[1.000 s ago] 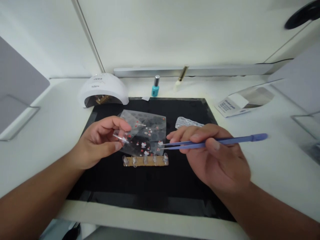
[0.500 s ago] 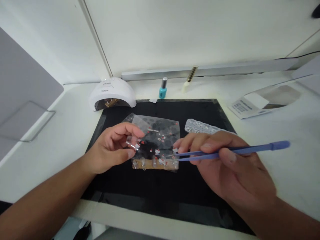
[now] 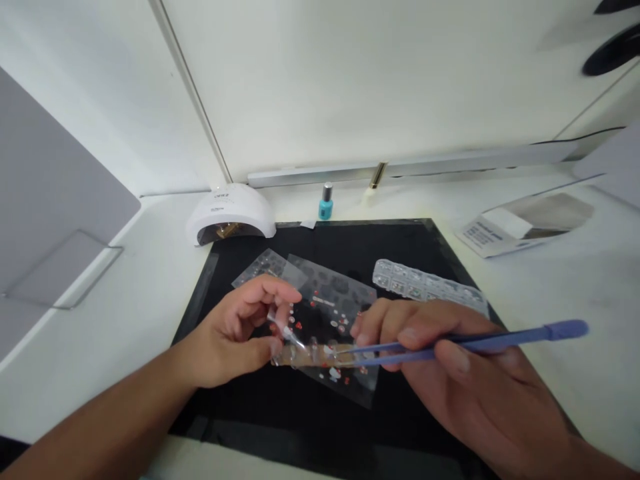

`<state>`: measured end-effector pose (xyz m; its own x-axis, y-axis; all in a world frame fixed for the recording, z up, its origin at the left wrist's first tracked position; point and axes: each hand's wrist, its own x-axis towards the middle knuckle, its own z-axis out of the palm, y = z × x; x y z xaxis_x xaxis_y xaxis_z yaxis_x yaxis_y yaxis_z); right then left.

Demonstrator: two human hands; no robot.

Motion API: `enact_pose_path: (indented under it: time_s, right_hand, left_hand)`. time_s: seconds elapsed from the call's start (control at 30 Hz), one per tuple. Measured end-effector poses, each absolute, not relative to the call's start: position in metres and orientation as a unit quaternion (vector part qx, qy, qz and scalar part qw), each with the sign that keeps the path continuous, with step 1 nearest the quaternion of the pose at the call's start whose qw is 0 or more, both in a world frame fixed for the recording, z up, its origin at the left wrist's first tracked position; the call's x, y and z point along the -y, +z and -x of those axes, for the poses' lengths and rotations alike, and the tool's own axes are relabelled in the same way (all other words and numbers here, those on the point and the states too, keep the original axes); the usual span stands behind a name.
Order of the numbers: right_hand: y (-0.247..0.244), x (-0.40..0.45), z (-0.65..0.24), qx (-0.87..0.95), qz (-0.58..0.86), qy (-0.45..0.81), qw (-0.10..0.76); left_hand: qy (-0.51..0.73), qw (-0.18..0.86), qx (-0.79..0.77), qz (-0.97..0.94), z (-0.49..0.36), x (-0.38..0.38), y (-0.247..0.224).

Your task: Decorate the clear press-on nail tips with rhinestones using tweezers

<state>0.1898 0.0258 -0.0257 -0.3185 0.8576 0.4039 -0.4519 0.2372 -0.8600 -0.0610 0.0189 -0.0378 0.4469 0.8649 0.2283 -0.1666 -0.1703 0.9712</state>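
Note:
My left hand [image 3: 245, 333] is closed, its thumb and fingers around the curled left edge of a clear sticker sheet [image 3: 357, 387] with small red and white character stickers. In my right hand [image 3: 450, 360] is a pair of purple tweezers [image 3: 480, 344], its two tips slightly apart over the sheet. My right fingertips are close to the sheet's right edge. A tan strip [image 3: 305, 355] with several clear nail tips on it lies across the sheet's lower part. Which of the two is on top I cannot tell.
A second clear sheet [image 3: 263, 261] lies behind on the black mat [image 3: 240, 413]. Right of it is a clear compartment case [image 3: 425, 283]. A white nail lamp [image 3: 233, 208], a turquoise polish bottle [image 3: 325, 207], a gold-capped bottle [image 3: 378, 177] and an open box [image 3: 500, 230] stand behind.
The sticker sheet has turned and shifted toward me, so stickers now show below the tan strip. Both hands have moved slightly with it. The camera view has tilted up.

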Motion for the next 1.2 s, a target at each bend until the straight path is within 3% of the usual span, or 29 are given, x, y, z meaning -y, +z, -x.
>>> enact_pose_path:
  time_s: [0.63,1.2]
  right_hand:
    - [-0.027,-0.028,-0.185,0.587,0.171,0.56,0.56]
    - [-0.03,-0.029,-0.185,0.594,0.153,0.551,0.566]
  left_hand:
    - [0.496,0.61,-0.343,-0.515,0.068,-0.027,-0.03]
    - [0.517,0.577,-0.347,-0.529,0.069,-0.028,-0.028]
